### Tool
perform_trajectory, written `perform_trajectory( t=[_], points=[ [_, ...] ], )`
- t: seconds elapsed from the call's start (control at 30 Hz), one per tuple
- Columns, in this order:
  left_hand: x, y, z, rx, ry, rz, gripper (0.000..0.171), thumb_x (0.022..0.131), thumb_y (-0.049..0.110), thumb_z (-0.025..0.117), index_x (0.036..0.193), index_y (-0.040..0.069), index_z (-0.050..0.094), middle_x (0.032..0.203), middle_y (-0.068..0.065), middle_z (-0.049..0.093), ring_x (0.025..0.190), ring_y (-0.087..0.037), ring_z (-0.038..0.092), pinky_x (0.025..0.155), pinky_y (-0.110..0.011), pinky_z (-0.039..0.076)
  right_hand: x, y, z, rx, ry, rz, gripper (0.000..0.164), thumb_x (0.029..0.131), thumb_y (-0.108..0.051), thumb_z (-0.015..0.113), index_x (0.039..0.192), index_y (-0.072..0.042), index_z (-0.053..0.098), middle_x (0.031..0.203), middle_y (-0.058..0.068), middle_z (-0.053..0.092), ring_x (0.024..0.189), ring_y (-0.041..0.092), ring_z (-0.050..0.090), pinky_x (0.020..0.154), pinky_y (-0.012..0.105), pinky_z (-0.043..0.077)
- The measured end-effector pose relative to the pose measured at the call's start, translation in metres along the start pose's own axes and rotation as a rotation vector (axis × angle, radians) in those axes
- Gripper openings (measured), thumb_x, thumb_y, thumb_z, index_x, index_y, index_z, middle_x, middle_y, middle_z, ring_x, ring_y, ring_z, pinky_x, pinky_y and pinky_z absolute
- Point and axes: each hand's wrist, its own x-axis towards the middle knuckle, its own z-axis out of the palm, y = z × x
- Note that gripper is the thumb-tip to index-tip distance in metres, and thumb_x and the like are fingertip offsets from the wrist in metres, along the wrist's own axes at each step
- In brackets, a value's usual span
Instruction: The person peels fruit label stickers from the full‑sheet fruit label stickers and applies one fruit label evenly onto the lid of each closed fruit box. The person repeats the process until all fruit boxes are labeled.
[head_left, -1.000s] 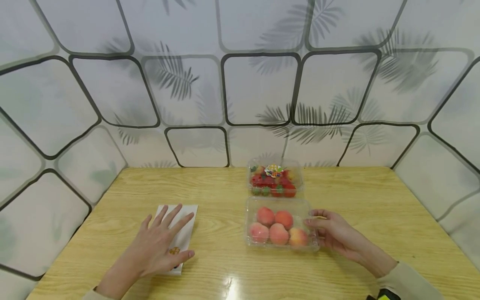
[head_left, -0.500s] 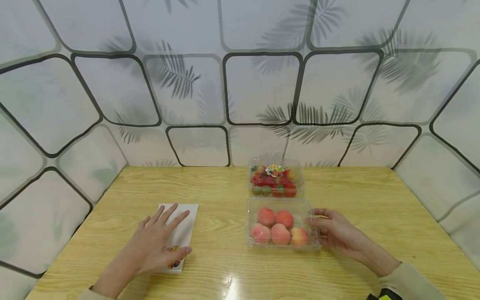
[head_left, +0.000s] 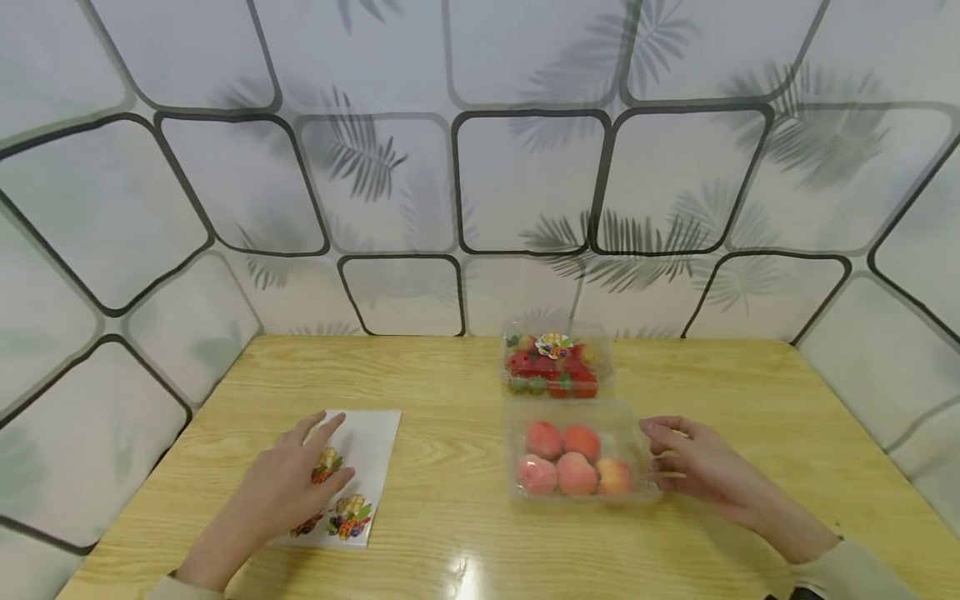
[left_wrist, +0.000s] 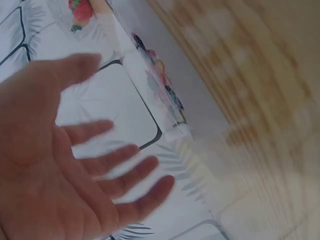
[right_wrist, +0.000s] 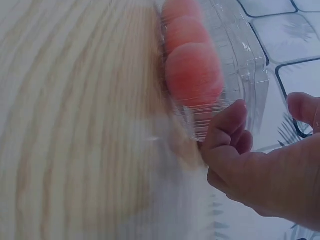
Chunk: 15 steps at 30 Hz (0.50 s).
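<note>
A clear plastic box of peaches (head_left: pixel 577 475) stands on the table. My right hand (head_left: pixel 705 475) is at its right end, thumb raised and apart from it. In the right wrist view the loosely bent fingers (right_wrist: pixel 227 122) are close against the end of the box; whether they touch it I cannot tell. My left hand (head_left: pixel 281 483) hovers over a white sheet of fruit stickers (head_left: pixel 371 450), covering part of its left side. Spread and relaxed, the left fingers (left_wrist: pixel 145 197) hold nothing in the left wrist view.
Behind the peaches, a second clear box holds strawberries (head_left: pixel 551 375) and bears a fruit sticker (head_left: pixel 553 345) on its lid. The light wooden table (head_left: pixel 442 383) ends at a patterned curtain-like wall (head_left: pixel 525 183) at the back and sides.
My left hand has drawn back to the left, uncovering more stickers on the sheet. The right hand has shifted right, its thumb coming away from the peach box, which sits slightly farther right.
</note>
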Motion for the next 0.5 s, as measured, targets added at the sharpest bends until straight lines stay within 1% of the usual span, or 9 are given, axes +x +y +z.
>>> perform_trajectory(
  t=[0.07, 0.17, 0.23, 0.3, 0.33, 0.4, 0.43, 0.5],
  points=[
    [0.000, -0.006, -0.001, -0.023, -0.041, -0.080, 0.075, 0.095, 0.041, 0.071, 0.151, -0.001, 0.045, 0.141, -0.034, 0.052, 0.114, -0.056, 0.059, 0.074, -0.062, 0.056, -0.003, 0.001, -0.003, -0.032, 0.008, -0.004, 0.053, 0.108, -0.039, 0.052, 0.142, -0.003, 0.031, 0.100, -0.001, 0.047, 0.082, 0.012, 0.061, 0.072, 0.029, 0.056],
    [0.001, -0.012, -0.003, -0.058, -0.146, -0.210, 0.083, 0.098, 0.044, 0.065, 0.150, -0.013, 0.036, 0.135, -0.044, 0.048, 0.115, -0.060, 0.054, 0.079, -0.062, 0.055, -0.006, 0.002, -0.006, -0.074, -0.013, -0.014, 0.059, 0.108, -0.036, 0.052, 0.146, 0.000, 0.025, 0.103, 0.000, 0.051, 0.084, 0.012, 0.063, 0.074, 0.031, 0.058],
    [0.002, -0.015, -0.003, -0.072, -0.199, -0.268, 0.087, 0.099, 0.046, 0.062, 0.147, -0.020, 0.033, 0.131, -0.050, 0.046, 0.116, -0.063, 0.052, 0.081, -0.063, 0.054, -0.006, 0.003, -0.006, -0.098, -0.032, -0.023, 0.064, 0.108, -0.035, 0.052, 0.149, 0.002, 0.020, 0.103, 0.000, 0.054, 0.084, 0.012, 0.063, 0.075, 0.031, 0.059],
    [0.003, -0.016, -0.003, -0.074, -0.223, -0.300, 0.088, 0.100, 0.046, 0.061, 0.143, -0.025, 0.033, 0.126, -0.053, 0.046, 0.115, -0.063, 0.052, 0.085, -0.063, 0.053, -0.007, 0.004, -0.006, -0.110, -0.039, -0.033, 0.067, 0.108, -0.034, 0.053, 0.151, 0.003, 0.017, 0.103, 0.000, 0.058, 0.083, 0.011, 0.063, 0.074, 0.031, 0.060],
    [0.004, -0.017, -0.003, -0.073, -0.227, -0.307, 0.085, 0.100, 0.045, 0.061, 0.139, -0.026, 0.036, 0.123, -0.053, 0.047, 0.113, -0.061, 0.054, 0.084, -0.061, 0.054, -0.007, 0.004, -0.005, -0.114, -0.038, -0.038, 0.067, 0.108, -0.033, 0.054, 0.151, 0.003, 0.017, 0.103, -0.001, 0.060, 0.083, 0.011, 0.062, 0.074, 0.031, 0.060],
    [0.004, -0.017, -0.002, -0.065, -0.216, -0.316, 0.074, 0.099, 0.044, 0.063, 0.124, -0.024, 0.048, 0.114, -0.050, 0.052, 0.103, -0.056, 0.058, 0.077, -0.057, 0.055, -0.006, 0.005, -0.003, -0.116, -0.022, -0.047, 0.066, 0.107, -0.031, 0.056, 0.150, 0.002, 0.019, 0.103, -0.001, 0.061, 0.081, 0.011, 0.062, 0.072, 0.031, 0.059],
    [0.004, -0.017, -0.002, -0.065, -0.209, -0.321, 0.066, 0.098, 0.043, 0.064, 0.115, -0.020, 0.052, 0.109, -0.047, 0.053, 0.097, -0.051, 0.059, 0.074, -0.053, 0.054, -0.006, 0.005, -0.002, -0.120, -0.013, -0.052, 0.065, 0.106, -0.030, 0.058, 0.149, 0.001, 0.020, 0.103, 0.000, 0.061, 0.081, 0.012, 0.062, 0.072, 0.032, 0.059],
    [0.004, -0.016, -0.001, -0.063, -0.194, -0.316, 0.054, 0.097, 0.042, 0.066, 0.098, -0.011, 0.054, 0.101, -0.041, 0.055, 0.086, -0.041, 0.059, 0.066, -0.046, 0.051, -0.006, 0.005, 0.000, -0.140, 0.009, -0.064, 0.065, 0.105, -0.028, 0.059, 0.149, 0.002, 0.022, 0.106, 0.001, 0.060, 0.081, 0.013, 0.062, 0.071, 0.033, 0.059]
  ],
)
